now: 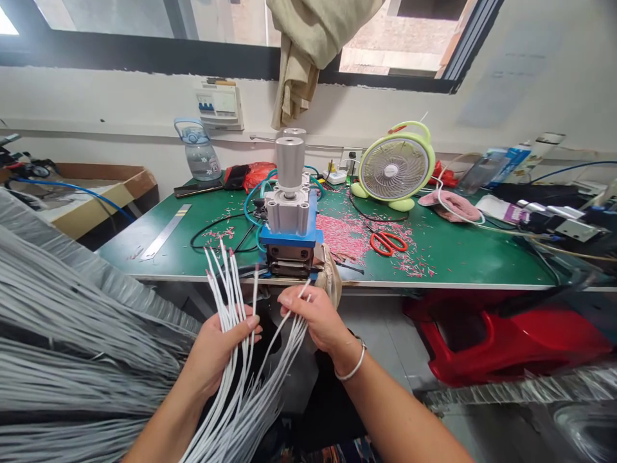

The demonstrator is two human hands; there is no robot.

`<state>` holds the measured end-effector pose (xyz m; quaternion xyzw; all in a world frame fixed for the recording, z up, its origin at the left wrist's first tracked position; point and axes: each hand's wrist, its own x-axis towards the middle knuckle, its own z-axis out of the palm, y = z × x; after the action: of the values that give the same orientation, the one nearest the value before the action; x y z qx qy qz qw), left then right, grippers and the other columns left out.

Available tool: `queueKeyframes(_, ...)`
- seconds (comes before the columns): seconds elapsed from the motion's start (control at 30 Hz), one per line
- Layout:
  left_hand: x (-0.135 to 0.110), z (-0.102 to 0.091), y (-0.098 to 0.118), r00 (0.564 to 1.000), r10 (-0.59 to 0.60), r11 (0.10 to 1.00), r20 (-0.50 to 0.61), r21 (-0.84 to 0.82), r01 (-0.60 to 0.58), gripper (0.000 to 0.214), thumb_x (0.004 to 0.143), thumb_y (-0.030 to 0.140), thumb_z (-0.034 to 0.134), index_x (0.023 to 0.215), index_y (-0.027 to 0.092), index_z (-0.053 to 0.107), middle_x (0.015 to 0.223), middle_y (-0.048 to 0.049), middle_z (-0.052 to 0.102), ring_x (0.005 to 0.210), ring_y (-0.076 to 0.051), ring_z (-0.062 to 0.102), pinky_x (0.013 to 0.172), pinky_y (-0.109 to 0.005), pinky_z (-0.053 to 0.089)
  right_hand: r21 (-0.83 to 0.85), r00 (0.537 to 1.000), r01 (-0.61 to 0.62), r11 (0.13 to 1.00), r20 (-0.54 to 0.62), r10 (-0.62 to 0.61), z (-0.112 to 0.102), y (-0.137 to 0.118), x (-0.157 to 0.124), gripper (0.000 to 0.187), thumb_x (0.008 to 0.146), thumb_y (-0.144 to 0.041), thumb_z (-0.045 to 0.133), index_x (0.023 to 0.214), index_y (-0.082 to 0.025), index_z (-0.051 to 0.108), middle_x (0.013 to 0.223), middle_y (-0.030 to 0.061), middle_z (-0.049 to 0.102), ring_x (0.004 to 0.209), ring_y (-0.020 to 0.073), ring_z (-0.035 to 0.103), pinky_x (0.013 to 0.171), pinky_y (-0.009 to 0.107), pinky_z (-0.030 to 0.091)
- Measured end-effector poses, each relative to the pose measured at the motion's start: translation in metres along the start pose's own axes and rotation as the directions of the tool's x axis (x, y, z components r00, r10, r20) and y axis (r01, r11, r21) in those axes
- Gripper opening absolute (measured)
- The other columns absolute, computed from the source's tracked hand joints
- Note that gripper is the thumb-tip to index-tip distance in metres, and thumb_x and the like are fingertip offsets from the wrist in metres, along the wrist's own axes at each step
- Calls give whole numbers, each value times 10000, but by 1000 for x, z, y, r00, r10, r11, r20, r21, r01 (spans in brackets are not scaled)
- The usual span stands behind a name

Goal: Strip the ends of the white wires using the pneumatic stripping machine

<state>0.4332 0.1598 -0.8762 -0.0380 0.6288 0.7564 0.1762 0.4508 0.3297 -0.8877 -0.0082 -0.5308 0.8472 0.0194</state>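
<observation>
Step in hand, judged from the pose: singling out strands between two bunches. Left hand (216,354): fingers closed around a fanned bunch of thin white plastic-sheathed cables (229,302), ends standing up beyond the fingers, several tipped reddish-pink; one strand, set slightly apart from the rest, is pinched at the thumb, its upper end blurred. Right hand (315,316): fingers curled on a looser bunch of slim white cables (288,350), most of it hanging below them; one strand stands clear of the others, its end just above the thumb and forefinger. Firmness of either grip cannot be told. Both bunches run down from the fingers and come together lower, toward the lap; the two sets of fingers are apart. Beyond the gap between them, at the near edge of a green-topped desk (482,257), stands a blue-and-silver metal press with an upright cylinder (289,212); no finger touches it. Past the right fingers lie scattered pink and white scraps (340,238) and red-handled scissors (388,240). Next move, judged: calls for left fingers keeping their ends spread and steady, right fingers parting one strand without dragging its neighbours.
</observation>
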Motion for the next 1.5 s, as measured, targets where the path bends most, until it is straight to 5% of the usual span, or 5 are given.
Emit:
queueKeyframes(0.2,-3,3,-4,994,35,991,105,123,-48,318,563,230,723,816,128,559,632,-11,641,585,-125,606,619,-226,475,-79,996,-13,997,91,20,11,2,2,280,694,-386,596,740,-110,604,520,-13,550,340,41,414,358,167,304)
queueKeyframes(0.4,0,4,25,991,109,993,-81,-29,-112,449,697,253,600,1124,164,496,694,-57,670,584,-152,633,590,-277,519,262,991,-28,965,-121,61,10,-9,13,220,666,-336,615,713,-128,563,587,-30,531,318,17,365,313,167,228)
queueKeyframes(0.73,2,3,32,965,140,976,-220,-134,-172,214,700,170,586,914,160,584,702,-29,657,611,-143,639,559,-253,534,309,997,-2,951,-72,26,2,-8,13,220,665,-338,628,725,-138,556,613,-27,531,343,9,352,325,163,231)
queueKeyframes(1.17,-7,0,-10,984,92,953,156,272,-132,321,585,235,708,845,149,540,625,-1,635,605,-140,609,631,-240,471,64,997,-32,997,69,27,10,-2,-1,256,667,-340,637,750,-100,610,673,37,612,419,50,494,432,179,397)
queueKeyframes(1.5,-1,-4,13,980,115,992,-160,-25,-121,462,537,196,736,948,162,527,663,-14,658,584,-152,635,576,-240,519,390,978,-93,916,-136,157,11,-15,15,178,690,-283,584,711,-107,576,547,-1,568,369,68,495,361,177,411)
